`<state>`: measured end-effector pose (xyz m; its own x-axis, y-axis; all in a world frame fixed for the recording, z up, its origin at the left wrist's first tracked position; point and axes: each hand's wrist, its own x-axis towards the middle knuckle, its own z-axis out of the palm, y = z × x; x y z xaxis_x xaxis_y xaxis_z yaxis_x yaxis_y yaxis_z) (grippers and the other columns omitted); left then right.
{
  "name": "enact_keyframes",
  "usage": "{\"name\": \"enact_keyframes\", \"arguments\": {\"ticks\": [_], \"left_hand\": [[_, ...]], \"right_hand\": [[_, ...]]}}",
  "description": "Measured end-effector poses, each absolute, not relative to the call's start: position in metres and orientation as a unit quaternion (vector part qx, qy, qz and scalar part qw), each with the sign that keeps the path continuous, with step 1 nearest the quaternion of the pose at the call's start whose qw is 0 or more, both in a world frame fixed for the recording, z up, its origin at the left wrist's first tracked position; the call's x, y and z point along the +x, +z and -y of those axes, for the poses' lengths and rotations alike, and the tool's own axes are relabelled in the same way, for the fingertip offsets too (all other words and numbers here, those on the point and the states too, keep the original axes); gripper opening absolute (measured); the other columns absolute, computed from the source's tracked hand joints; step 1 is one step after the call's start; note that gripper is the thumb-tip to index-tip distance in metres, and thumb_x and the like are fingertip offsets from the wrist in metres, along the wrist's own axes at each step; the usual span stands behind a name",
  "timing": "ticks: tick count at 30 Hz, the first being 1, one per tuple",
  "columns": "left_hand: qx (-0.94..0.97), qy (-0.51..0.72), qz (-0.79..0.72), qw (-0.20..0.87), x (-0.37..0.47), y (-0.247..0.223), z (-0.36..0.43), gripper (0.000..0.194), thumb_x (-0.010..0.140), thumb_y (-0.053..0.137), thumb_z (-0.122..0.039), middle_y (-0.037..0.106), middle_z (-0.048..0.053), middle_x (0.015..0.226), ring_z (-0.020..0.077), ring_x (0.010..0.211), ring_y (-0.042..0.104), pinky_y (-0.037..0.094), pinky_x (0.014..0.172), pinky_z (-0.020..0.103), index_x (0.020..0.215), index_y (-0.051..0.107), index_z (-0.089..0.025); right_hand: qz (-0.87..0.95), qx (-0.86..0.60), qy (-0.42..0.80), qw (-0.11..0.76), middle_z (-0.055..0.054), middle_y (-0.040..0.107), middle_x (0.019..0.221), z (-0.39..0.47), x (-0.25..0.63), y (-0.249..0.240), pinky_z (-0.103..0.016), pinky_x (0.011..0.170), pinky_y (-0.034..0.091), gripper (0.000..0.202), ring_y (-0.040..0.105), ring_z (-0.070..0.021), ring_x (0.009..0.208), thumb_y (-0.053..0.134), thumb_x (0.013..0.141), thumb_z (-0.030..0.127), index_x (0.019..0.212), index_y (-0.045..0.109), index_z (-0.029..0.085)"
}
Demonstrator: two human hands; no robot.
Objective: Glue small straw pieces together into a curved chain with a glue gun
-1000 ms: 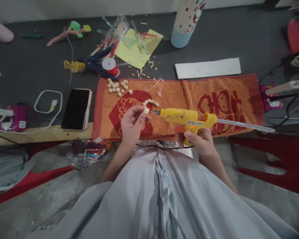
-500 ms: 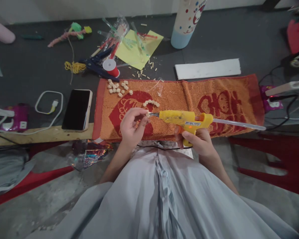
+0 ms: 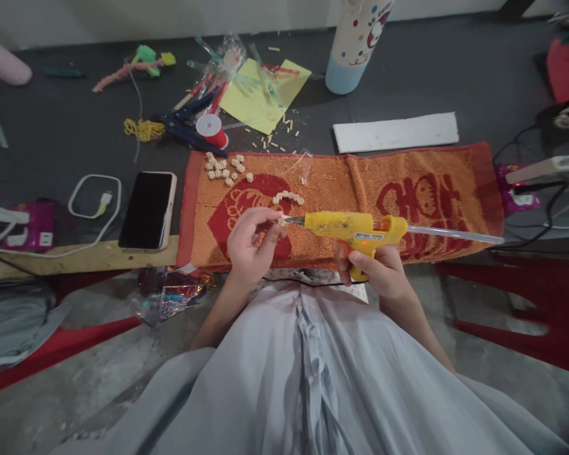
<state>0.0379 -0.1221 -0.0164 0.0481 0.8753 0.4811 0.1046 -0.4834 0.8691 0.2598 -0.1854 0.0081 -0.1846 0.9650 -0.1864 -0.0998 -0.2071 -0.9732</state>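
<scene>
My right hand is wrapped round the handle of a yellow hot glue gun. A clear glue stick pokes out of the gun's back end. Between the thumb and fingers of my left hand is a small cream-coloured piece, and the gun's metal nozzle meets it. Just beyond, a curved chain of similar pieces lies on the orange and red towel. Several small cream pieces sit in a cluster at the towel's far left.
Left of the towel are a phone and a white cable. Behind it lie a red thread spool, dark blue pliers, yellow paper with plastic straws and scraps, a white strip and a tall bottle.
Almost nothing has moved. The glue gun has shifted very slightly, its nozzle still at the piece in my left hand.
</scene>
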Motion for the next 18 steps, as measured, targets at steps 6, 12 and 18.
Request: {"name": "enact_keyframes", "arguments": {"ticks": [6, 12, 18], "left_hand": [[0.638, 0.585, -0.371, 0.337, 0.0395, -0.0154, 0.1225, 0.012, 0.093, 0.063, -0.023, 0.066, 0.002, 0.097, 0.0057, 0.063, 0.064, 0.054, 0.055, 0.015, 0.104, 0.068, -0.022], [0.642, 0.578, -0.386, 0.325, 0.0382, -0.017, 0.1218, 0.013, 0.094, 0.063, -0.028, 0.067, 0.003, 0.097, 0.0062, 0.063, 0.064, 0.054, 0.055, 0.016, 0.103, 0.068, -0.022], [0.662, 0.563, -0.389, 0.306, 0.0367, -0.0211, 0.1229, 0.015, 0.094, 0.062, -0.03, 0.068, 0.003, 0.099, 0.0086, 0.069, 0.065, 0.057, 0.064, 0.021, 0.107, 0.068, -0.024]], "right_hand": [[0.459, -0.471, 0.617, 0.432, -0.001, 0.061, 0.053, 0.1854, 0.2603, 0.0082, -0.026, 0.042, 0.042, 0.042, 0.056, -0.0134, 0.045, 0.066, 0.085, 0.056, 0.065, 0.063, 0.019], [0.431, -0.478, 0.625, 0.442, 0.0, 0.059, 0.055, 0.1864, 0.2587, 0.014, -0.025, 0.038, 0.042, 0.042, 0.054, -0.0125, 0.042, 0.071, 0.08, 0.058, 0.065, 0.063, 0.02], [0.438, -0.482, 0.62, 0.438, 0.0, 0.06, 0.054, 0.1853, 0.258, 0.0156, -0.025, 0.039, 0.043, 0.043, 0.054, -0.0124, 0.042, 0.071, 0.08, 0.059, 0.064, 0.064, 0.019]]}}
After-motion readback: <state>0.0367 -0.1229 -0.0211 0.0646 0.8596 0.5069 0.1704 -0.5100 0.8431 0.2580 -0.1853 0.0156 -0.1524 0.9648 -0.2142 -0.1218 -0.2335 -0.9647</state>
